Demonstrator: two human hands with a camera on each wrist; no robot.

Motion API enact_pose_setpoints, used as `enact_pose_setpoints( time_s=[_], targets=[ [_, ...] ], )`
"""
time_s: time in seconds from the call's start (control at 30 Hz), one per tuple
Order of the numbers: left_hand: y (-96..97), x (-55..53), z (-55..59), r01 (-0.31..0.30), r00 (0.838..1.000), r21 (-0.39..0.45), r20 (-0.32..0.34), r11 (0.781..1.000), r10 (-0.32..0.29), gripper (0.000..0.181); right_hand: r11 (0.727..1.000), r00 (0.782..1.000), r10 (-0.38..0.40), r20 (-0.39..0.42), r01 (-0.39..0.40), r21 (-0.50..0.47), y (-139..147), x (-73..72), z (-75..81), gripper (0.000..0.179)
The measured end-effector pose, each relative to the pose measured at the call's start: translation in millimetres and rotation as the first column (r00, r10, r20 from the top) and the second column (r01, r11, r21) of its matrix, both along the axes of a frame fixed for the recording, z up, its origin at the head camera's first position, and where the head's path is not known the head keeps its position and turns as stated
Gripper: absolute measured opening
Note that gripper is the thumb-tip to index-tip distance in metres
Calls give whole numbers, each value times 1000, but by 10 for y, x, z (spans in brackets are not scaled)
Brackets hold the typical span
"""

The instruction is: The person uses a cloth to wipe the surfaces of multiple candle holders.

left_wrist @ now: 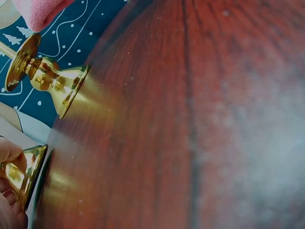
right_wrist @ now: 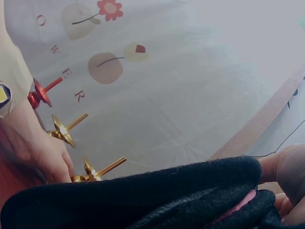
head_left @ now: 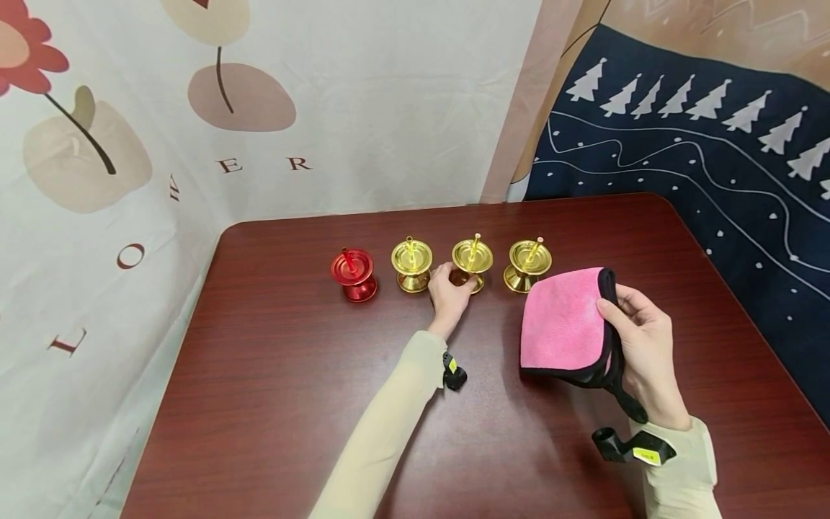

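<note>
My left hand [head_left: 450, 292] grips the stem and base of a gold candle holder [head_left: 472, 254], third from the left in a row. In the left wrist view, its flared base [left_wrist: 29, 174] shows between the thumb and fingers at the lower left. To its left stands another gold candle holder [head_left: 411, 258], and to its right a further gold candle holder [head_left: 528, 261]. My right hand [head_left: 648, 357] holds a folded pink cloth [head_left: 563, 321] with black edging, thumb on the near face. The cloth hangs just in front of the rightmost holder.
A red candle holder [head_left: 353, 272] stands at the row's left end. All are near the back of a dark reddish wooden table [head_left: 285, 375]. Behind it hangs a white curtain [head_left: 389, 108] with flower prints and a navy cloth [head_left: 648, 158] with white trees.
</note>
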State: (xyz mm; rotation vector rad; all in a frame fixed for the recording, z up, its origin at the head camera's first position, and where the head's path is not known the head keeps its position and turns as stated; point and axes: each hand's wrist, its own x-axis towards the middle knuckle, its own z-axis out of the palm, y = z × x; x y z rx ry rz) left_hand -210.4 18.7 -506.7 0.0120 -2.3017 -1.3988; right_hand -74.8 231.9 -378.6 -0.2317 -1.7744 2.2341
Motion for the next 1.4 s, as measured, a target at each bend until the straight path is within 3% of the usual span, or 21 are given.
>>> enact_pose_setpoints(
  time_s=[0.27,0.6,1.0,1.4],
  targets=[
    [-45,91,76,67,995,69,63,995,-71,26,1000,1000,27,12,-27,-8,-22,-11,-5,16],
    [-98,234,198,150,988,132,19,980,-154,23,998,998,54,10,-54,-44,-72,-49,-9,16],
    [-213,417,312,176,979,192,64,966,-192,23,997,998,69,7,-69,-43,-136,-90,-17,16],
    [-258,603,511,231,940,312,174,922,-294,25,988,992,127,-15,-128,-84,-230,-203,41,13]
  ],
)
